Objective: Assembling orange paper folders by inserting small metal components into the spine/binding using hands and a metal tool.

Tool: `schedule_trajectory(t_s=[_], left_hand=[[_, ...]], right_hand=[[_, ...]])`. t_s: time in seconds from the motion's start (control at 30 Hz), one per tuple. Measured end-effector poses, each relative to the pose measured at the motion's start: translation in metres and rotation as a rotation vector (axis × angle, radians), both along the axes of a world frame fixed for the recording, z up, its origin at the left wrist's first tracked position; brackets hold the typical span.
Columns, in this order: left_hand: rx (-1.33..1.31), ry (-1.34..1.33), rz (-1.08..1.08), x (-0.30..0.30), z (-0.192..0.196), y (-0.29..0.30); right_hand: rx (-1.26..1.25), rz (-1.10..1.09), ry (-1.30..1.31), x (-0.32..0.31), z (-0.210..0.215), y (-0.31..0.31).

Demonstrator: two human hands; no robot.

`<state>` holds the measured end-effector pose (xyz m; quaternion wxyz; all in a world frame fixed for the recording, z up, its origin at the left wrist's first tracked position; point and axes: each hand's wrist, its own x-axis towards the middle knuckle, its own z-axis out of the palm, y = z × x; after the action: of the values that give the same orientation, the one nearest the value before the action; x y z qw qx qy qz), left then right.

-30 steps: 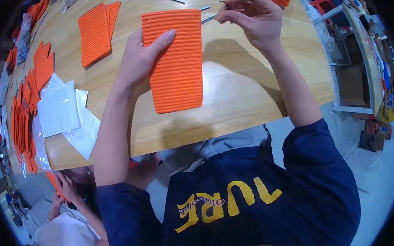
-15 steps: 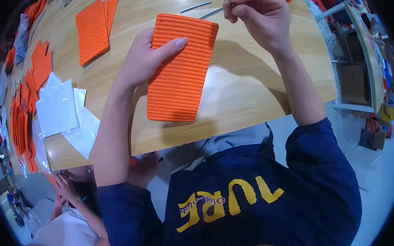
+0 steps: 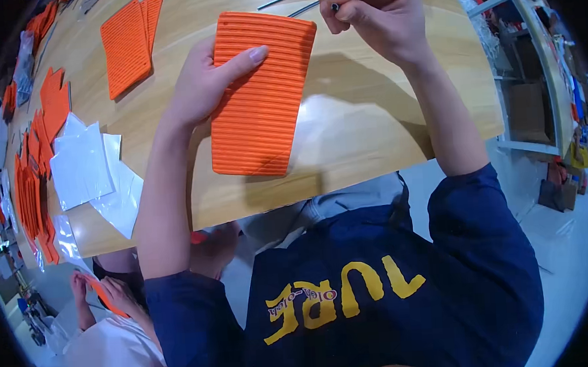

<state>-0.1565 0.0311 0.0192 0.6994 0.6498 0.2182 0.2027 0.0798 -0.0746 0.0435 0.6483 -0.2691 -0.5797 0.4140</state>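
My left hand (image 3: 201, 88) grips an orange ribbed panel (image 3: 263, 111), thumb across its face and fingers out of sight behind it. The panel is tapered and tilted above the table. Beyond its upper right corner, my right hand (image 3: 381, 16) pinches a thin metal rod (image 3: 335, 7), seen nearly end-on, with most of its length hidden by the fingers. Similar metal rods (image 3: 281, 0) lie on the table just past the panel.
Two more orange panels (image 3: 127, 49) overlap on the wooden table (image 3: 353, 153). White plastic bags (image 3: 81, 163) and a row of orange panels (image 3: 29, 200) lie left. A co-worker's hands (image 3: 115, 292) hold an orange piece at lower left. A shelf rack (image 3: 527, 82) stands right.
Both hands, with the panel and the rod, have shifted slightly left in the picture, as has the table. The rod's end shows more clearly. The co-worker's hands have moved apart around the orange piece.
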Motion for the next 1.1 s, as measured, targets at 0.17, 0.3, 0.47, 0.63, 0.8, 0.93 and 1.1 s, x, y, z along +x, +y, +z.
schedule_trajectory(t_s=[0.17,0.3,0.47,0.63,0.8,0.93,1.1], left_hand=[[0.092,0.034,-0.005,-0.002,-0.001,0.003],[0.168,0.049,-0.023,-0.002,0.002,0.003],[0.162,0.04,-0.031,-0.001,0.0,0.003],[0.214,0.009,-0.036,-0.001,0.005,0.0],[0.299,0.008,-0.047,0.0,0.007,-0.004],[0.288,0.0,-0.064,0.001,0.006,-0.004],[0.276,0.024,-0.047,-0.002,0.007,-0.005]], right_hand=[[-0.115,-0.124,-0.141,-0.004,0.006,0.001],[-0.269,-0.259,-0.243,-0.01,0.007,0.004],[-0.379,-0.334,-0.343,-0.017,0.004,0.005],[-0.278,-0.289,-0.309,-0.013,-0.01,0.011],[-0.335,-0.235,-0.257,-0.018,-0.002,0.006],[-0.388,-0.256,-0.221,-0.018,-0.008,0.005],[-0.435,-0.258,-0.249,-0.022,-0.004,0.005]])
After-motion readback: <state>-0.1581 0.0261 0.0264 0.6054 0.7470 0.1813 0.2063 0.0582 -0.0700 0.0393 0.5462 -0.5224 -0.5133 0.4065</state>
